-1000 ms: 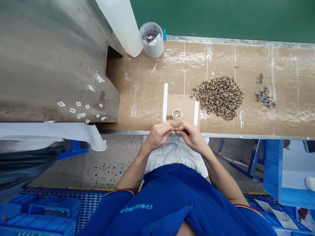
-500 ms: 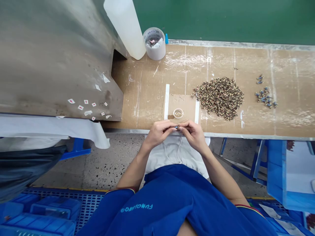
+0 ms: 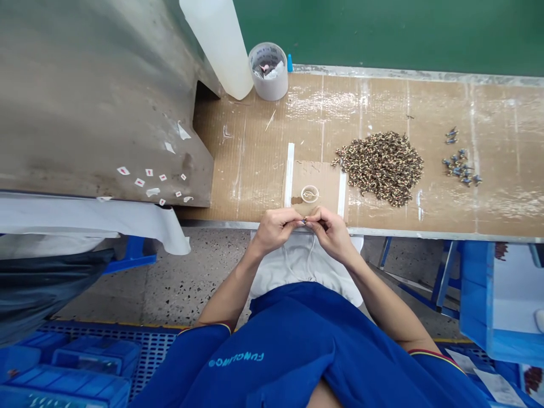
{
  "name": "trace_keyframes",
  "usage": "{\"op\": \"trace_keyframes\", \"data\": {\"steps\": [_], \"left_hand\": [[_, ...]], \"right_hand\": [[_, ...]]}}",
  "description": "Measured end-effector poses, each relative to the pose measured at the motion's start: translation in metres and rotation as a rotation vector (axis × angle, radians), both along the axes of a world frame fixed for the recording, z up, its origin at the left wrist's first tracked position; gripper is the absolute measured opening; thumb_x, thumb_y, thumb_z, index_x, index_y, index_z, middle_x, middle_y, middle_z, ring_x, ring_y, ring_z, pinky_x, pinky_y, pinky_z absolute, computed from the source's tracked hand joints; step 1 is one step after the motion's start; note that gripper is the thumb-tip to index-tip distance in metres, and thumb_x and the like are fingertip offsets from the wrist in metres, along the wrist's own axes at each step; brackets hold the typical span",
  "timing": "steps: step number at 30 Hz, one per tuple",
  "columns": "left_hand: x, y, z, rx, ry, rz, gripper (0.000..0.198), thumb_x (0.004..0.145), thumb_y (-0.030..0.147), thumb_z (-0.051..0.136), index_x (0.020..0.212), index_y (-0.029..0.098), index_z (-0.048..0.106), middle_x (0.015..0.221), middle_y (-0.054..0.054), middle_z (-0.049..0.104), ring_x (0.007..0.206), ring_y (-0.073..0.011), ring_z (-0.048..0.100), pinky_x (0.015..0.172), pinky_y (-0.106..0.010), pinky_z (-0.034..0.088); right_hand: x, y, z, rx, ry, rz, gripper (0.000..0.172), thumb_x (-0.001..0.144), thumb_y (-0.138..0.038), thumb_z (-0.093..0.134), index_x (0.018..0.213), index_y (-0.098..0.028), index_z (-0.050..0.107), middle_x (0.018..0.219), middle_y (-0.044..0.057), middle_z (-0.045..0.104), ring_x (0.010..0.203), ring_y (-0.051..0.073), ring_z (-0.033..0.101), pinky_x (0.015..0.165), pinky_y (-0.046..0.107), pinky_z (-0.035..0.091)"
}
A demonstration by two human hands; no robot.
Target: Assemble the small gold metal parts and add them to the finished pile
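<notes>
Pinching: the left hand (image 3: 276, 230) and right hand (image 3: 332, 233) are pressing their fingertips together on a small metallic part (image 3: 304, 222).
Location: the part is sitting between both hands, just above the bench edge (image 3: 221, 224).
Nearby: a cardboard pad (image 3: 327, 181) is lying beside a speckled brown heap (image 3: 380, 169).

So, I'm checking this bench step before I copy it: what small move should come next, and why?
Probably lower the tiny part onto the taped cardboard pad. The left hand and right hand pinch it close to the bench's metal front edge, so a slip could lose it over the edge, while the pad lies directly ahead.
</notes>
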State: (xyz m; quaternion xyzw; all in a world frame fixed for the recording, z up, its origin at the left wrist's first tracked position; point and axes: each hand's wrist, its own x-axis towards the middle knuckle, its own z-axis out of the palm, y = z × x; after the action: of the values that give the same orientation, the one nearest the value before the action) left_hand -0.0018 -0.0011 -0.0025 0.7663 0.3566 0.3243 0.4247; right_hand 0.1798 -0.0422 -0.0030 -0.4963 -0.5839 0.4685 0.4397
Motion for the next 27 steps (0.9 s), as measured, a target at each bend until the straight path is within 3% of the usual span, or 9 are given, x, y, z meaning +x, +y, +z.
{"op": "trace_keyframes", "data": {"steps": [8,12,19,23,27], "left_hand": [[0.0,0.001,-0.001,-0.047,-0.032,0.008,0.025,0.095,0.024,0.057,0.076,0.015,0.071,0.068,-0.003,0.068,0.062,-0.0127,0.061,0.061,-0.022,0.045],[0.001,0.003,0.0,-0.12,-0.029,0.036,0.029,0.095,0.031,0.057,0.075,0.015,0.071,0.066,-0.003,0.066,0.06,-0.0123,0.058,0.059,-0.022,0.044],[-0.001,0.004,0.004,-0.269,-0.085,0.097,0.037,0.087,0.049,0.065,0.088,0.014,0.077,0.079,-0.007,0.073,0.061,-0.0129,0.06,0.055,-0.022,0.047],[-0.005,0.004,0.003,-0.333,-0.136,0.169,0.051,0.087,0.062,0.061,0.088,0.013,0.076,0.069,-0.005,0.069,0.053,-0.0111,0.057,0.049,-0.02,0.045],[-0.01,0.012,-0.001,-0.434,-0.109,0.16,0.058,0.085,0.067,0.061,0.091,0.012,0.076,0.073,-0.007,0.07,0.054,-0.0117,0.059,0.048,-0.02,0.047]], "right_hand": [[-0.007,0.001,-0.004,-0.058,0.011,-0.06,0.026,0.092,-0.041,0.062,0.077,-0.021,0.057,0.075,0.001,0.062,0.068,0.015,0.058,0.064,0.027,0.045],[-0.005,0.004,-0.002,-0.131,0.066,-0.064,0.029,0.087,-0.048,0.065,0.081,-0.021,0.059,0.076,0.003,0.067,0.067,0.016,0.061,0.062,0.027,0.047],[-0.014,0.005,0.002,-0.192,0.174,-0.161,0.035,0.078,-0.055,0.069,0.079,-0.021,0.062,0.069,0.001,0.068,0.062,0.016,0.061,0.059,0.028,0.048],[-0.01,0.007,0.01,-0.153,0.202,-0.282,0.043,0.076,-0.063,0.069,0.076,-0.021,0.062,0.067,0.001,0.069,0.059,0.016,0.063,0.057,0.028,0.05],[0.034,0.01,0.018,-0.082,0.152,-0.532,0.044,0.076,-0.063,0.069,0.077,-0.019,0.064,0.07,0.003,0.071,0.062,0.017,0.065,0.06,0.029,0.052]]}}
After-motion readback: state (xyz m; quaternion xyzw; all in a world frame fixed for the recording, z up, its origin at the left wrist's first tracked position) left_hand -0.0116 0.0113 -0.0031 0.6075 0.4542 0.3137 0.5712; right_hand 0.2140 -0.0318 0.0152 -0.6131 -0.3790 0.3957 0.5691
